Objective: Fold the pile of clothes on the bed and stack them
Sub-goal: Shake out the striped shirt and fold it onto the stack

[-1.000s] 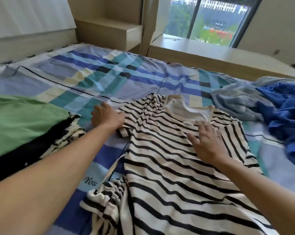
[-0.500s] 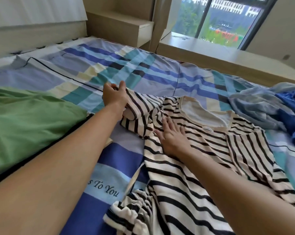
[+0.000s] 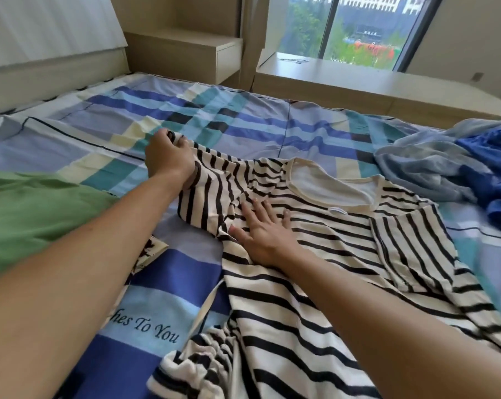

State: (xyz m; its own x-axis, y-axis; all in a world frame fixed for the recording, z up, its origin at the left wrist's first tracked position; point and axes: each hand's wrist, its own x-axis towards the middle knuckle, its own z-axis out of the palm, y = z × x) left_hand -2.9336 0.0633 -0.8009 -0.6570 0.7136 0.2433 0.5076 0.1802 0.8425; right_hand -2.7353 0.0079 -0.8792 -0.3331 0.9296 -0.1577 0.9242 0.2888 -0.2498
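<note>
Nearer than the hands, the bed (image 3: 243,131) sheet reads "hes To You". The right hand (image 3: 263,234) lies flat, fingers spread, on the striped shirt (image 3: 329,254) laid across the bed. The left hand (image 3: 168,159) grips its sleeve (image 3: 203,208). A green garment (image 3: 36,214) lies left of the left arm, plaid sheet stretches beyond both hands, and blue clothes (image 3: 459,168) are heaped far right.

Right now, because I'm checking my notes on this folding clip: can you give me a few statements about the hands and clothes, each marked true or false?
1. The left hand grips the shirt by a sleeve. True.
2. The right hand lifts the shirt off the bed. False: it lies flat with straight fingers, pressing the shirt down.
3. A green garment lies left of the shirt. True.
4. The blue clothes at the right are folded. False: they lie in a crumpled heap.
</note>
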